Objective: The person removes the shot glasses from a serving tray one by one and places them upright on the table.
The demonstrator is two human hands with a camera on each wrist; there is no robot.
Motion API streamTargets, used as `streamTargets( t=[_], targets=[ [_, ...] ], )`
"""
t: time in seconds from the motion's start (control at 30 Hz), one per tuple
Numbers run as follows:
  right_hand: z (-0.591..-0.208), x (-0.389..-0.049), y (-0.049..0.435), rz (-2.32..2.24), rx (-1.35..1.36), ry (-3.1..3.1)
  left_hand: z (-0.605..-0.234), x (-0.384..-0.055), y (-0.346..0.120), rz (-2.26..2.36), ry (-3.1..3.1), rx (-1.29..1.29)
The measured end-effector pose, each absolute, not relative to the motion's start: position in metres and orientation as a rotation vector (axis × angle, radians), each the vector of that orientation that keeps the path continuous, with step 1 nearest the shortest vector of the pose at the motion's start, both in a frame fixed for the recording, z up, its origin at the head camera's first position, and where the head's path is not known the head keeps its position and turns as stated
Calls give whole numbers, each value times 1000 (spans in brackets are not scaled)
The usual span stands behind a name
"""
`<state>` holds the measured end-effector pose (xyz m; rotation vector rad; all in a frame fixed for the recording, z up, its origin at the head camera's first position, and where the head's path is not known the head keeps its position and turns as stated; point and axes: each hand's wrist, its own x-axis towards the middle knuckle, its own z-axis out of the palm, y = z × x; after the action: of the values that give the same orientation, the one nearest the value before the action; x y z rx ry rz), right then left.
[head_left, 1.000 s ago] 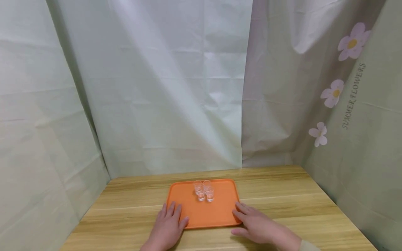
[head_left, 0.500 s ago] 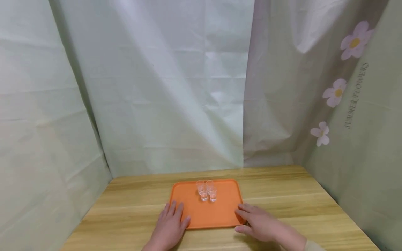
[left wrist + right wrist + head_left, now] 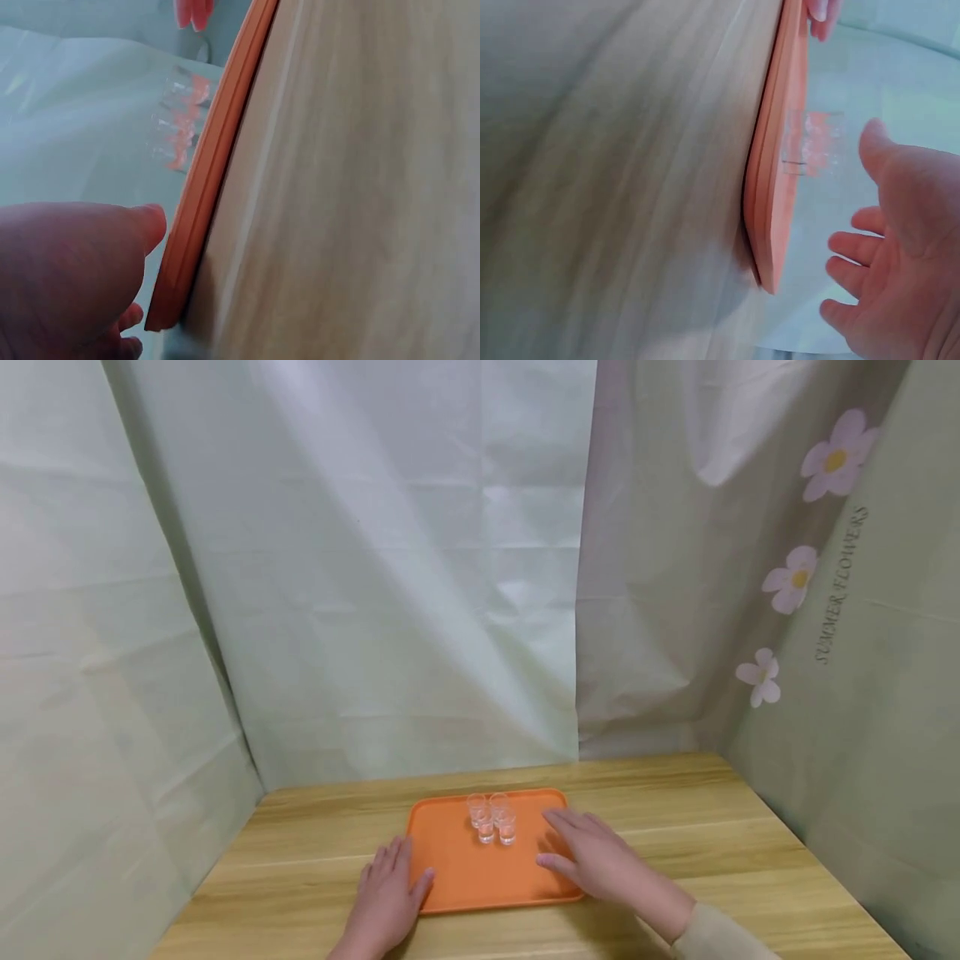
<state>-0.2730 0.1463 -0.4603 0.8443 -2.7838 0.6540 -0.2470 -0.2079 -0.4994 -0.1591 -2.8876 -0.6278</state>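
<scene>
Several small clear shot glasses [image 3: 507, 832] stand upright in a tight cluster on an orange tray [image 3: 457, 881], toward its back. My left hand [image 3: 384, 893] lies at the tray's left edge with fingers extended and the thumb over the front left corner. In the left wrist view its thumb [image 3: 150, 225] is beside the tray rim [image 3: 214, 161]. Above the tray's right part hovers my right hand [image 3: 596, 858], fingers spread toward the glasses and holding nothing. The right wrist view shows this hand [image 3: 907, 247] apart from the tray rim [image 3: 761, 202], with the glasses [image 3: 817, 142] beyond.
The tray rests on a wood-grain table [image 3: 675, 810]. Pale green curtains [image 3: 420, 610] hang behind and at both sides. On the right one are printed flowers [image 3: 791, 579] and lettering.
My right hand has lifted off the tray's right edge and moved inward and forward over the tray. My left hand has shifted slightly left, its fingers now at the rim.
</scene>
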Motion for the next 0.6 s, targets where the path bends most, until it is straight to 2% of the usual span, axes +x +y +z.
streamTargets(
  t=[0.6],
  targets=[
    [-465, -308, 113, 862, 743, -2764, -508, -249, -213, -632, -2884, -144]
  ],
)
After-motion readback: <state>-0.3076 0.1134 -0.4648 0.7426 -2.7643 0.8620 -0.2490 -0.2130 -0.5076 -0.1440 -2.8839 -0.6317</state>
